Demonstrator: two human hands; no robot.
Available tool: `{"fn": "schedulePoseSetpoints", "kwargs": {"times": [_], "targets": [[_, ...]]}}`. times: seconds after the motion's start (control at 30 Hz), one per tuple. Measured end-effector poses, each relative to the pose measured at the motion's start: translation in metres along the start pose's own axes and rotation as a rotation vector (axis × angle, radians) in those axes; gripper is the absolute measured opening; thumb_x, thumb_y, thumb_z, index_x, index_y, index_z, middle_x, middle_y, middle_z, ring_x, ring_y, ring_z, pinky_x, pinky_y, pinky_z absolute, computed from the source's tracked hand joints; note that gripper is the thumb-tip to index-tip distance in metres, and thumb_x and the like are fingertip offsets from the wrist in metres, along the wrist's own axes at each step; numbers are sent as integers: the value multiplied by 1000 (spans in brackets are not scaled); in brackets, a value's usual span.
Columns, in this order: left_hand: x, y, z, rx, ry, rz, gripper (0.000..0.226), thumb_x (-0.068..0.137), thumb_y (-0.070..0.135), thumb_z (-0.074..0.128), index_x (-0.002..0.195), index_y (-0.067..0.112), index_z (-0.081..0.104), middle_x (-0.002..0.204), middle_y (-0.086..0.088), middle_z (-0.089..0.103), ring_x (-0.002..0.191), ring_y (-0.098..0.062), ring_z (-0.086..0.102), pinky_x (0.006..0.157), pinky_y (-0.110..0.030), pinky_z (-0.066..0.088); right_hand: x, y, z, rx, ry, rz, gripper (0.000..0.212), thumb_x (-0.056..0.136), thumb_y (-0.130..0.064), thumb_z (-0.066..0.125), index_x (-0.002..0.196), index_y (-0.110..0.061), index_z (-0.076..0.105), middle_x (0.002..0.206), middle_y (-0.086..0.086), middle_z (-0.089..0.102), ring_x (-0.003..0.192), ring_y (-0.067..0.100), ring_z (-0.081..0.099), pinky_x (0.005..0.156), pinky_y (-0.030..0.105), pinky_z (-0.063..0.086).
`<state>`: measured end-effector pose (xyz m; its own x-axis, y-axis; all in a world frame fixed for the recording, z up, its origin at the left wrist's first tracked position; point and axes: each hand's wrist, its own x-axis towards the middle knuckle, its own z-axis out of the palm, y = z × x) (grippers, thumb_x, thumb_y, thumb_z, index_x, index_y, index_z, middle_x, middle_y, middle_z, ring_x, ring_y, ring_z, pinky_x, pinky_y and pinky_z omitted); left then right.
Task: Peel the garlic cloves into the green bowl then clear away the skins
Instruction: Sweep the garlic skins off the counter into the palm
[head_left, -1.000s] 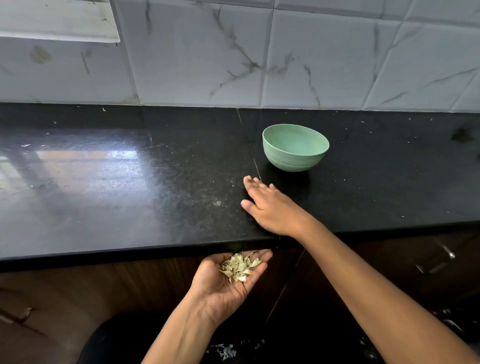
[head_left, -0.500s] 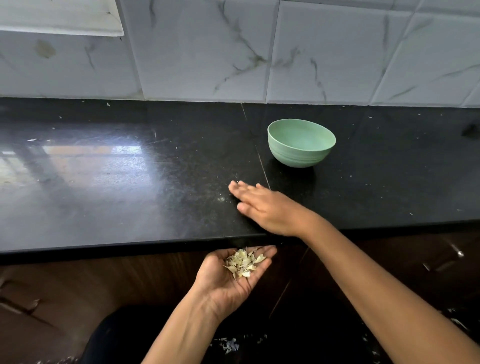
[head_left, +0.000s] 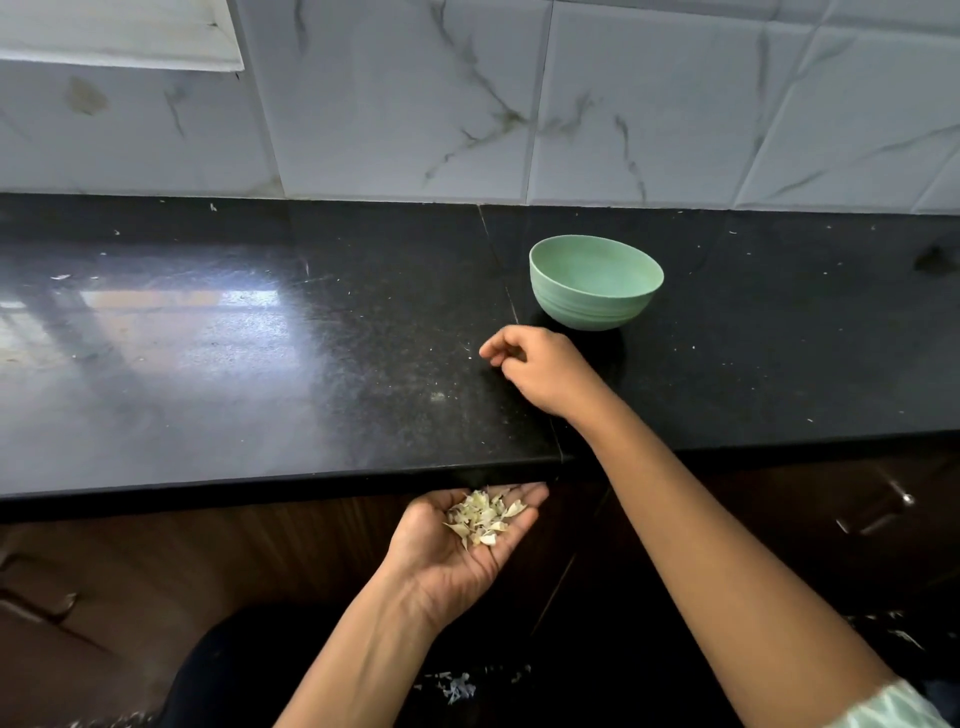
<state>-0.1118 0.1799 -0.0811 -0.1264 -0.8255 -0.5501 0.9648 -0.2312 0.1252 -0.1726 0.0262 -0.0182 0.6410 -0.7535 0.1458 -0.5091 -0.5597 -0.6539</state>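
Green bowl (head_left: 587, 312), round, matte w/ faint ridges on its wall, sits centre-right of frame on the black polished stone worktop (head_left: 260, 364), just right of the slab seam. Right hand (head_left: 545, 371) is over the worktop just below-left of the bowl, fingers curled in, thumb near the tips; can't tell if anything's pinched. Left hand (head_left: 462, 540), lower centre, is under the worktop's front edge, palm up, cupped loose, carrying a heap of pale, papery, pointed skins (head_left: 485, 517). White marble-look tiles (head_left: 623, 104) across the top.
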Motion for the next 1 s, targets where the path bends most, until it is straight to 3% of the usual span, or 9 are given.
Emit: {"fn": "schedulePoseSetpoints", "kwargs": {"times": [0.1,0.2,0.33,0.47,0.6,0.7,0.8,0.87,1.0], "targets": [[0,0,-1,-11,0,-4,58,98,22,24,103,-24,59,108,-37,62,80,-47,69,65,-54,54,27,-3,3,-113,-87,48,30,87,-7,45,93,-24,69,81,-12,59,58,3,46,51,14,39],[0,1,-2,-14,-7,-10,60,99,22,24,98,-25,61,108,-37,62,80,-47,69,66,-54,54,26,-9,-2,-98,-110,60,32,84,-6,43,82,-26,68,61,-14,51,52,4,43,50,19,34],[0,1,-1,-7,-12,-15,59,98,21,24,97,-25,61,107,-37,63,79,-47,69,67,-53,54,19,-5,-5,4,-181,56,38,81,-2,38,76,-25,69,73,-12,59,60,1,51,50,18,37],[-2,0,0,-6,-16,-15,59,98,20,25,97,-25,61,107,-37,63,79,-47,69,67,-54,53,23,-5,-4,22,-124,97,40,82,-4,35,86,-25,68,78,-12,57,67,13,54,48,23,43],[-3,0,0,-1,-9,-16,57,98,20,25,98,-25,61,108,-37,62,79,-47,69,68,-54,53,19,-8,-3,-49,-146,45,39,81,-6,38,72,-27,70,78,-14,62,57,3,49,54,19,39],[-3,0,1,4,-6,-11,58,98,20,26,97,-25,62,107,-37,63,78,-47,69,67,-54,53,16,-1,-5,42,-162,61,39,79,-5,40,62,-25,69,77,-7,65,62,4,50,55,22,43],[-3,0,0,10,-2,-9,57,98,21,26,98,-24,61,109,-36,62,80,-47,69,68,-54,53,19,3,-4,198,-101,151,38,82,1,36,79,-19,68,77,-3,60,65,7,49,45,19,42],[-4,-1,0,16,0,-3,57,97,20,27,98,-25,62,110,-36,62,80,-46,69,69,-54,53,23,1,-2,144,-99,155,38,84,-2,35,89,-22,67,81,-3,58,66,10,51,46,21,42],[-3,-1,0,20,8,0,55,97,19,28,99,-24,62,111,-36,62,80,-46,69,69,-53,53,20,-9,-2,26,-139,116,38,83,-5,38,76,-24,70,77,-8,62,61,4,55,55,20,41]]}}
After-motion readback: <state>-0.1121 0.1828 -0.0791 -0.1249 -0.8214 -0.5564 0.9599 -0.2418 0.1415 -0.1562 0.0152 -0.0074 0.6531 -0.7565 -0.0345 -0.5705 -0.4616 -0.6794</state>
